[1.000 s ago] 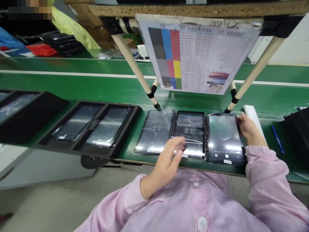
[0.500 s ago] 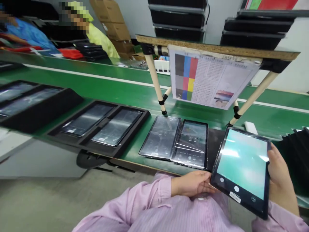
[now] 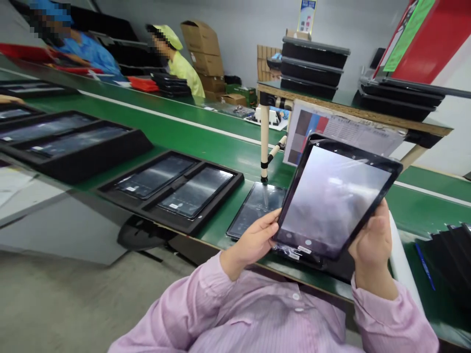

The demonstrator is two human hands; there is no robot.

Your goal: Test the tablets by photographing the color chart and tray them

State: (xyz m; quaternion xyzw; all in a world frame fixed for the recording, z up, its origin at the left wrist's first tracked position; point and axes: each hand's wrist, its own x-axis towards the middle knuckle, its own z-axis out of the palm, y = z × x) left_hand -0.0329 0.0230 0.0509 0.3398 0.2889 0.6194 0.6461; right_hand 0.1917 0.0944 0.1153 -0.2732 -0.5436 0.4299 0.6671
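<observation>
A black-framed tablet (image 3: 334, 201) with a lit, pale grey screen is held up between my two hands, tilted toward me. My left hand (image 3: 257, 240) pinches its lower left corner. Along the right edge, my right hand (image 3: 373, 240) grips from behind, its fingers partly hidden by the tablet. Below lies another tablet (image 3: 253, 208) with a dark, glossy screen, flat on the green bench. One more tablet (image 3: 301, 257) beside it is mostly covered by the lit one; only its lower edge shows.
To the left, a black foam tray (image 3: 191, 226) holds two dark tablets, with more trays (image 3: 121, 152) beyond. Behind the lit tablet stands a wooden-topped shelf (image 3: 353, 110) bearing stacked black trays and a colour chart. At right are black foam pieces (image 3: 449, 274) and a blue pen (image 3: 425, 267). Two people sit across.
The lit tablet has risen and moved left, in front of the colour chart. Its screen went from pale green to grey. My left hand has come up to its corner; the view has shifted.
</observation>
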